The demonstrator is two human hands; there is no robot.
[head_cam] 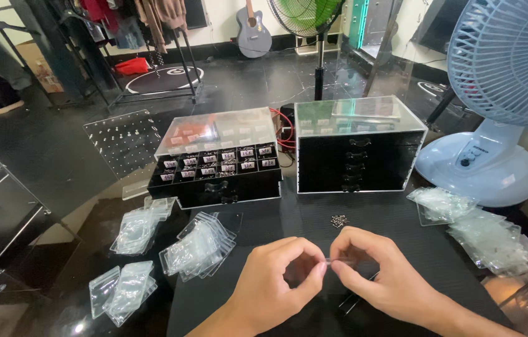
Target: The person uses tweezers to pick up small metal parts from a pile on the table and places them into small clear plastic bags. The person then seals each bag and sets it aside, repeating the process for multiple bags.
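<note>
One head-worn camera looks down and forward from close above the fingers (321, 267), which sit low in the centre. Beyond the fingertips the view reaches two drawer boxes (357, 145), then the dark floor and far wall.

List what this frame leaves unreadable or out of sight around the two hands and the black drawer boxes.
- Head view: the tiny clear item pinched between left hand and right hand is too small and mostly covered by fingertips.
- Small metal pieces: too small to identify.
- Tall drawer box: shut dark drawers hide the contents.
- White fan: cut by the right edge.
</note>
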